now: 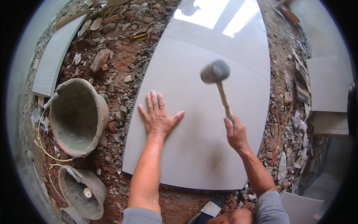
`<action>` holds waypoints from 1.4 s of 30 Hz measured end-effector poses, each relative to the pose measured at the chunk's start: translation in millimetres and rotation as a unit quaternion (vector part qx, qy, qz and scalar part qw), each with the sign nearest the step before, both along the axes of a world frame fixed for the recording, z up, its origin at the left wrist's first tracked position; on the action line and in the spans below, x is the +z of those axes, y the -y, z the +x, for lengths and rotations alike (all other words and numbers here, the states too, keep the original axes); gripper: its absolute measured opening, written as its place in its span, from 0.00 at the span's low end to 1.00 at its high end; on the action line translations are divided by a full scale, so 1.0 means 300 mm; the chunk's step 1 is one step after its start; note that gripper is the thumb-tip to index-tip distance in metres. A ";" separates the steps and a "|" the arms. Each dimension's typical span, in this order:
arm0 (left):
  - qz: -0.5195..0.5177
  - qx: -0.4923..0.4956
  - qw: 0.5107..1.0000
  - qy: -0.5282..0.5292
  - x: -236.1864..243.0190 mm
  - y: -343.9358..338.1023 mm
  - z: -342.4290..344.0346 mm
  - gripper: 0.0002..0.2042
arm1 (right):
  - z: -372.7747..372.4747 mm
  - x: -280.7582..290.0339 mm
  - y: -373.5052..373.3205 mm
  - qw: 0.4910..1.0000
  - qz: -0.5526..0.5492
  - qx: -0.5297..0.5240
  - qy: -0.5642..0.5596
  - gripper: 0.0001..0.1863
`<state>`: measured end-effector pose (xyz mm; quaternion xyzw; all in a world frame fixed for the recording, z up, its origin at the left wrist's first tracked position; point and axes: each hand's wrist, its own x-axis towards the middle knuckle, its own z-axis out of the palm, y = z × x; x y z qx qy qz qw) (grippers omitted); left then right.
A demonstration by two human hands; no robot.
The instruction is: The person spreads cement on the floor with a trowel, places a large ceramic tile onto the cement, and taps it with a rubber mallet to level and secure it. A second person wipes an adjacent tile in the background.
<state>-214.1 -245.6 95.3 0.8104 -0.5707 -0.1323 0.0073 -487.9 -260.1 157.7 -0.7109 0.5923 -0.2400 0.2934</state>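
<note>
A large pale, glossy tile surface (194, 156) lies on the ground in the middle, with light reflected at its far end. My left hand (157, 117) rests flat on it at the left, fingers spread and holding nothing. My right hand (236, 132) is wrapped round the wooden handle of a mallet (215, 71) with a dark, cylindrical head, which is held over the middle of the tile. Whether the head touches the surface I cannot tell.
Two mortar-stained buckets (100, 112) (66, 190) with cord handles stand at the left, amid rubble (100, 59). A ribbed white panel (56, 56) leans behind them. Square tiles (328, 82) stand at the right wall, beside broken scraps. My shoe (210, 209) shows at the bottom.
</note>
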 end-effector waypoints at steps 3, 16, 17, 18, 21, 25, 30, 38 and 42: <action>-0.010 -0.005 1.000 0.000 0.010 0.001 0.006 0.58 | 0.178 0.018 0.074 0.996 -0.020 0.020 0.087 0.16; -0.047 -0.011 0.999 0.001 0.005 -0.003 0.011 0.58 | 0.261 -0.023 0.085 0.979 0.099 0.035 -0.175 0.16; -0.050 -0.012 0.999 0.004 0.002 -0.004 0.011 0.58 | 0.252 -0.021 0.074 0.992 0.070 0.030 -0.104 0.15; -0.050 -0.012 0.999 0.005 -0.003 -0.003 0.010 0.58 | 0.241 -0.019 0.070 0.996 0.071 -0.003 -0.061 0.15; -0.052 -0.005 0.998 0.019 -0.014 -0.011 0.007 0.58 | 0.158 0.009 0.002 0.998 0.054 0.012 -0.012 0.14; -0.014 -0.011 0.998 0.054 -0.004 -0.002 0.002 0.56 | 0.005 0.031 -0.167 0.998 0.042 0.002 -0.056 0.13; 0.024 -0.003 0.994 0.102 0.004 0.006 -0.013 0.56 | -0.221 0.131 -0.463 0.978 0.161 -0.043 -0.127 0.17; 0.001 -0.019 0.996 0.086 -0.050 0.014 0.021 0.54 | -0.422 0.207 -0.966 0.952 0.239 -0.150 -0.117 0.19; 0.027 -0.057 0.997 0.052 0.019 -0.068 -0.095 0.50 | -0.456 0.261 -1.158 0.945 0.248 -0.182 -0.115 0.19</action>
